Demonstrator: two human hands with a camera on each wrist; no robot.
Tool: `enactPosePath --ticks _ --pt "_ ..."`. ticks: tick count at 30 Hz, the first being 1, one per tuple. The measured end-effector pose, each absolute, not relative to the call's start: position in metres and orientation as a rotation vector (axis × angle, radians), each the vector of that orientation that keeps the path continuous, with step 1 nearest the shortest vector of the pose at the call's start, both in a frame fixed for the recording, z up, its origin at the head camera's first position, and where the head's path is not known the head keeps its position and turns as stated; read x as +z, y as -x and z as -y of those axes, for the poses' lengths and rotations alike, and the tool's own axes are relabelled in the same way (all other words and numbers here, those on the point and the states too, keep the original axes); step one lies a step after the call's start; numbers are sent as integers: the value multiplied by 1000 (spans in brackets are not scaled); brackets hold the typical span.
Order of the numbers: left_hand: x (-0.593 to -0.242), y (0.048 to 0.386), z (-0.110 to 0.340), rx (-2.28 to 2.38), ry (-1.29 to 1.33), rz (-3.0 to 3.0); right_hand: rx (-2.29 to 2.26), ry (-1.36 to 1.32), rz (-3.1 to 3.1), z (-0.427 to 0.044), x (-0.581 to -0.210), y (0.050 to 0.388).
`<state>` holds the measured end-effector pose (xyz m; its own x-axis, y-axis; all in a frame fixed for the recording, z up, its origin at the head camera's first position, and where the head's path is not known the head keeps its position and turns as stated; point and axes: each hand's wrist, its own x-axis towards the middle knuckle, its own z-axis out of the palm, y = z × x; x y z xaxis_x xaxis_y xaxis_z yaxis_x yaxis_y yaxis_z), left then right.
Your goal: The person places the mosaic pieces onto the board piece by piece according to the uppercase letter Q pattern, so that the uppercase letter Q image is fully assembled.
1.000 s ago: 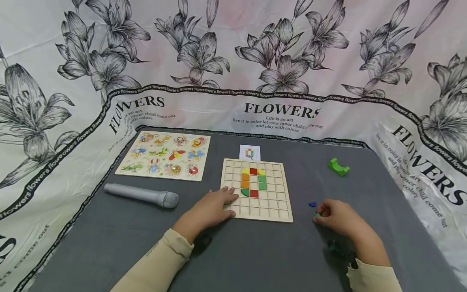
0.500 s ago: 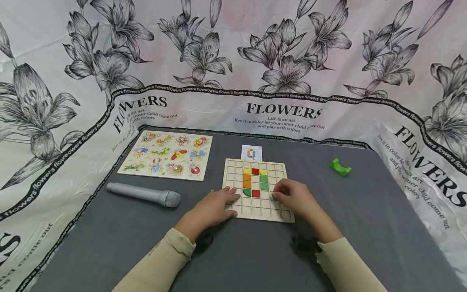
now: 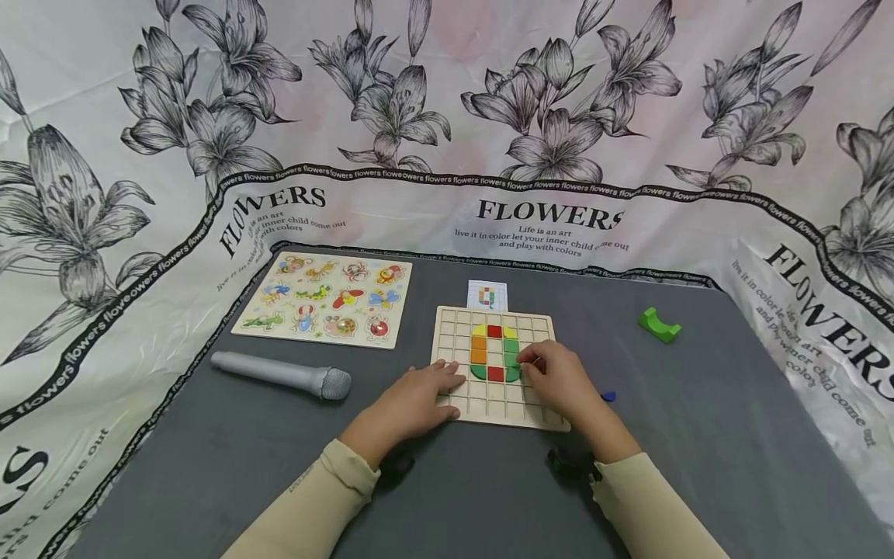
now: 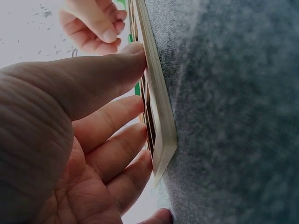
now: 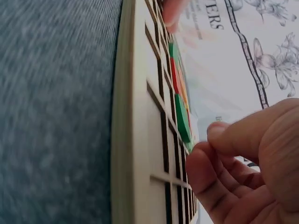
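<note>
A wooden grid board [image 3: 482, 407] lies on the table, with red, orange, yellow and green pieces forming a ring in its cells. My left hand [image 3: 419, 400] rests on the board's left edge, fingers extended over it; the left wrist view shows the thumb [image 4: 100, 77] and fingertips against the board. At the ring's lower right, my right hand [image 3: 555, 376] is beside a green curved-edge piece [image 3: 513, 374]. In the right wrist view this green piece [image 5: 182, 119] sits on the board, and the thumb and forefinger are close together beside it, with nothing visible between them.
A pattern card [image 3: 486, 296] lies behind the board. To the right are a small blue piece [image 3: 609, 397] and a bright green curved block [image 3: 659, 325]. A grey microphone [image 3: 279, 373] and an insect puzzle board [image 3: 321, 299] lie on the left.
My right hand has brought the green piece from the right side of the table to the ring's lower right corner, where it now lies. My left hand has stayed on the board.
</note>
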<state>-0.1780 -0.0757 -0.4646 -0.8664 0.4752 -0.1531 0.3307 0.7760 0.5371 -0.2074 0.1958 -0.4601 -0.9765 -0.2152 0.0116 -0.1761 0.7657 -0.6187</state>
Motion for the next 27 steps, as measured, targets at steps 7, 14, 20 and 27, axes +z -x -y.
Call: enactPosePath --ticks 7,14,20,27 --pt "-461 177 77 744 -642 -2687 -938 473 -2896 -195 -466 209" --pt "-460 177 76 733 -645 -2694 -940 570 -2929 -193 -469 208" --pt "-459 176 75 735 -634 -2690 -933 639 -2925 -192 -470 206" --pt "-458 176 74 743 -628 -2692 -922 624 -2926 -192 -470 205"
